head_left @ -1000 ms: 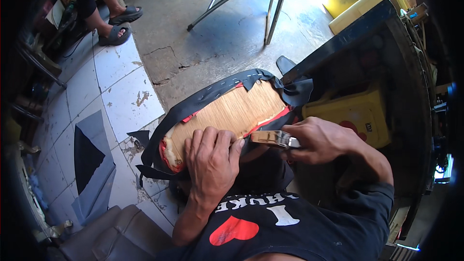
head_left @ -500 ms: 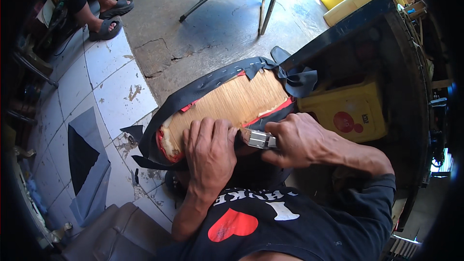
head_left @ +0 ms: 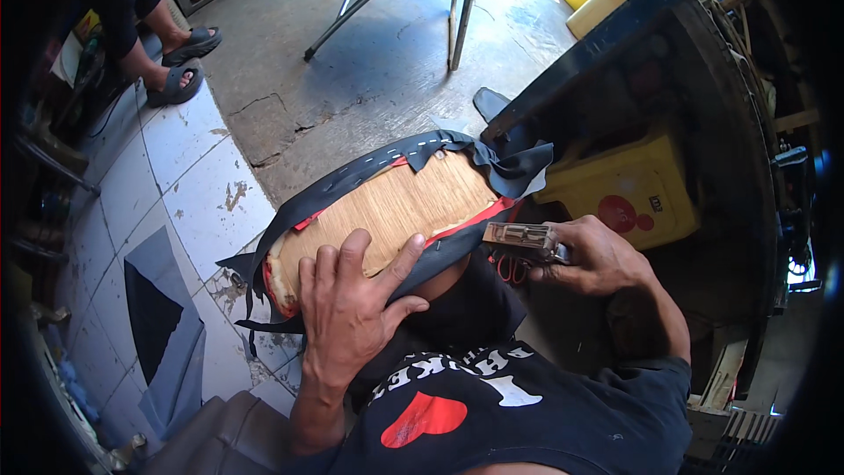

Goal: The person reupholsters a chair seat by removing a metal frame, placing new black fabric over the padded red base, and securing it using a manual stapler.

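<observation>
A padded seat lies across my lap with its plywood underside up. Dark vinyl cover is folded over its far edge and pinned by a row of staples. Red fabric and pale foam show at the rim, and loose vinyl bunches at the right end. My left hand rests on the near edge with fingers spread on the wood and the thumb by the near vinyl. In my right hand is a metal staple gun, held just right of the seat and apart from it.
A yellow crate sits under a dark table at the right. A folding chair stands ahead. Another person's sandalled feet are at far left. Vinyl scraps lie on the white tiles.
The staple gun has come off the seat's near edge and moved right in my right hand. My left hand's fingers have spread from their bunched grip. The view has shifted slightly.
</observation>
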{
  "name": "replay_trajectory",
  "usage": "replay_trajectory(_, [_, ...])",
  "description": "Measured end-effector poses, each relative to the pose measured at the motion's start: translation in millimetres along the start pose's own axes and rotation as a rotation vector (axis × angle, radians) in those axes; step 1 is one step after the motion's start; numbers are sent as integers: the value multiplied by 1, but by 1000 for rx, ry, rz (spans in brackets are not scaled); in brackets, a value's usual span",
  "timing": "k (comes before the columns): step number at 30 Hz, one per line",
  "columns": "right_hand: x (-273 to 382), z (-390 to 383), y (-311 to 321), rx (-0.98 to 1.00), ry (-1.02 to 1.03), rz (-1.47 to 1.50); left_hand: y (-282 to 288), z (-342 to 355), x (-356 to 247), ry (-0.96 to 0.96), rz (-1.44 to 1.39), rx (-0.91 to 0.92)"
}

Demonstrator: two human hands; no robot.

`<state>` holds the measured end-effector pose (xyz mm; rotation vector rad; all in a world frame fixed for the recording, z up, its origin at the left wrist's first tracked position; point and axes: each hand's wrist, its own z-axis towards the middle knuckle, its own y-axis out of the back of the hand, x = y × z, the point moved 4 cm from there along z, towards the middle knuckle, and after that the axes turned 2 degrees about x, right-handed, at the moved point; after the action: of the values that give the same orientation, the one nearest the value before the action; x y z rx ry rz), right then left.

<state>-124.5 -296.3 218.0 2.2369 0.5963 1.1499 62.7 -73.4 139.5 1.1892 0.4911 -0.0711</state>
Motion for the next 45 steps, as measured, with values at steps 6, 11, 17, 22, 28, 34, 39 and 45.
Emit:
replay_trajectory(6, [-2, 22, -1, 121, -58, -108, -12, -1, -5, 17, 105, -5])
replay_trajectory(11, [0, 26, 6, 144, -134, -145, -6, -1, -15, 48, 106, 24])
replay_trajectory(17, [-18, 43, 1, 193, -142, -143, -8, 4, -16, 68, 96, 26])
replay_trajectory(22, [-13, 39, 22, 312, -163, -14, -10, 6, -12, 55, 79, -9])
replay_trajectory(28, [-67, -2, 33, 195, 49, 164, -3, 0, -11, 40, 50, -2])
replay_trajectory(34, [-79, -28, 54, 61, 84, 318, 9, -23, -5, -109, 31, 36])
replay_trajectory(39, [-80, -17, 60, -204, -57, 353, 7, -45, -6, -153, 86, 16])
replay_trajectory(45, [-118, 49, 22, -241, -185, -84, 13, -41, -32, -64, 83, 62])
